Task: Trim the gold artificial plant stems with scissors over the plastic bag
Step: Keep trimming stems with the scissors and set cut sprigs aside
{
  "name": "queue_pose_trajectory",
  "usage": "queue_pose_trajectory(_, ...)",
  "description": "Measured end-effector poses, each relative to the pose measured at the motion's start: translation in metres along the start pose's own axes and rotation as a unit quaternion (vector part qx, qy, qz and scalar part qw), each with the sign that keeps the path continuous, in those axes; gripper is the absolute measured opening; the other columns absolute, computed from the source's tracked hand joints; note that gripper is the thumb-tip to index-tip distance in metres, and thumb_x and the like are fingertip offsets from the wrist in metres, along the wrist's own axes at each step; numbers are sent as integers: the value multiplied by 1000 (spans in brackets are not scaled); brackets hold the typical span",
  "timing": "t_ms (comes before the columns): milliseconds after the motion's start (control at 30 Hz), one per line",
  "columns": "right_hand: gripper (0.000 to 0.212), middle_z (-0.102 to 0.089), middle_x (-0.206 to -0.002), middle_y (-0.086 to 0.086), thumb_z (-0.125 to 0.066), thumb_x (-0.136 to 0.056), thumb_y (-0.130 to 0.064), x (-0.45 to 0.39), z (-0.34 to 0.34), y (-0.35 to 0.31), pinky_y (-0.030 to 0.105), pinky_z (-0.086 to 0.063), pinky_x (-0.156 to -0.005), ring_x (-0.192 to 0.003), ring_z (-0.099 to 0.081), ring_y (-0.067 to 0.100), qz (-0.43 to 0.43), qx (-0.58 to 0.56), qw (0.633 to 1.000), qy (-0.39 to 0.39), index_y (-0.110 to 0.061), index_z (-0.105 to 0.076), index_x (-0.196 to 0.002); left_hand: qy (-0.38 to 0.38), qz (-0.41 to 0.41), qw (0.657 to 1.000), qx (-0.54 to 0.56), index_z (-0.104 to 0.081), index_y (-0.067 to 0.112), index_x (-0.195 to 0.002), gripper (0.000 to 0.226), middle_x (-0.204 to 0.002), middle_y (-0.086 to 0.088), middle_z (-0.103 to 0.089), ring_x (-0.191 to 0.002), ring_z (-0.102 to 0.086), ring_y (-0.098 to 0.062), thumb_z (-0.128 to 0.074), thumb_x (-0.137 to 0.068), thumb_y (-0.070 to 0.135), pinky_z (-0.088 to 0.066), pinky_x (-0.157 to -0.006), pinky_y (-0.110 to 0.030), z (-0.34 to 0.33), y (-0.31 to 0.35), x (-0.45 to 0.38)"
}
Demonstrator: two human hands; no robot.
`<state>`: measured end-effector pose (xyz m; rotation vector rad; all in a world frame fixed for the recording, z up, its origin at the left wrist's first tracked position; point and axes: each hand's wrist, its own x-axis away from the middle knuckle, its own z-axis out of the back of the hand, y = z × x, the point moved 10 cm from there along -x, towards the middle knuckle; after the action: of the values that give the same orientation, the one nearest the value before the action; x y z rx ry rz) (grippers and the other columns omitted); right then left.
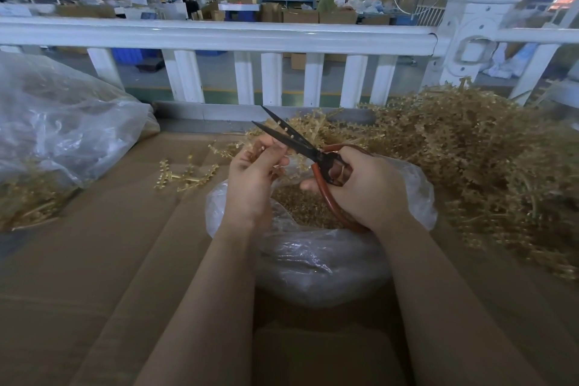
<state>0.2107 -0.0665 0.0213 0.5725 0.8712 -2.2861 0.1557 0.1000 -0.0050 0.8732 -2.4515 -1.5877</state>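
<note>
**Scissors open at a gold stem above the bag**

The right hand (360,185) grips the scissors (308,152) by their red-brown loop handles, fingers curled through and around them, with the dark blades parted and pointing up and away to the left. The left hand (255,171) pinches a small gold stem (250,152) between curled fingers and thumb, holding it right against the lower blade; how much of the stem sits between the blades is hard to tell. Both hands hang above the open mouth of a clear plastic bag (313,260), which rests on the cardboard surface (109,260) and holds a layer of gold trimmings (300,207).

A few cut gold sprigs (185,174) lie loose on the cardboard just left of the hands. To the right, a big heap of gold artificial plant stems (470,160) spreads across the surface, reaching behind the hands. At far left sits a larger clear bag (62,122) with more gold pieces inside. Behind it all runs a white railing (219,34), and past that a workshop floor with boxes and seated people.
</note>
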Motion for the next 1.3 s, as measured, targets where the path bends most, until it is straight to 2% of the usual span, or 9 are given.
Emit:
queue_pose_trajectory(167,53,-61,-67,-21,-51,-66,-92,0,-5,1,18,-43,-56,-67,-57,-4,-7,-15,1000,-19,-45,-57,-90,-18,6,1000,18,-58,15,-79,21,-67,4,-60,-63,-55,-8,-57,-94,1,-47,-60,-17,-4,-1,0)
queue_pose_trajectory(333,65,-67,-71,-15,-54,-64,-91,0,-9,3,18,-46,-59,-70,-61,-1,-15,-51,998,-36,-34,-68,-92,-18,4,1000,6,-59,15,-78,21,-69,1,-57,-63,-56,-7,-57,-95,4,-47,-54,-17,-3,0,1)
queue_pose_trajectory(467,72,-66,-70,-17,-46,-60,-96,-1,-9,3,14,-43,-58,-70,-60,-4,-19,-55,998,-33,-36,-68,-93,-14,-17,999,-24,-60,17,-76,22,-70,0,-56,-66,-55,-10,-59,-95,6,-48,-64,-23,-3,3,1)
queue_pose_trajectory(533,75,-67,-71,-18,-43,-58,-98,0,-8,4,10,-42,-58,-70,-60,-6,-20,-47,998,-30,-36,-68,-92,-2,-36,999,-41,-61,15,-82,14,-72,-1,-58,-67,-56,-11,-62,-94,8,-47,-66,-23,-1,6,0)
queue_pose_trajectory(633,71,-66,-70,-19,-45,-58,-99,0,-8,4,7,-38,-55,-69,-58,-9,-21,-37,999,-33,-39,-66,-91,23,-55,997,-43,-64,17,-88,3,-79,0,-64,-66,-58,-9,-67,-87,16,-49,-64,-20,4,9,0)
queue_pose_trajectory(733,66,-63,-67,-18,-48,-61,-95,0,-8,4,13,-37,-52,-65,-57,-7,-20,-20,999,-37,-36,-65,-86,37,-77,995,-58,-64,15,-87,8,-76,-1,-61,-64,-57,-7,-67,-92,9,-49,-63,-18,8,12,0)
queue_pose_trajectory(867,52,-59,-64,-21,-47,-61,-94,0,-8,3,14,-32,-51,-63,-54,-8,-16,1,999,-37,-44,-52,-75,37,-92,991,-92,-65,15,-82,13,-75,-4,-58,-65,-55,-6,-65,-94,9,-47,-66,-14,7,13,0)
queue_pose_trajectory(1167,55,-57,-57,-19,-51,-60,-95,0,-7,5,13,-30,-49,-64,-58,-5,-21,-17,999,-27,-41,-53,-71,20,-105,988,-112,-66,16,-83,17,-71,3,-58,-66,-52,-6,-61,-95,5,-45,-65,-14,2,17,2)
queue_pose_trajectory(1300,70,-59,-58,-15,-46,-58,-100,0,-9,6,15,-34,-48,-62,-58,-3,-20,-14,999,-30,-33,-61,-74,21,-99,989,-105,-67,17,-82,19,-73,2,-61,-66,-53,-5,-61,-94,3,-46,-64,-14,2,17,3)
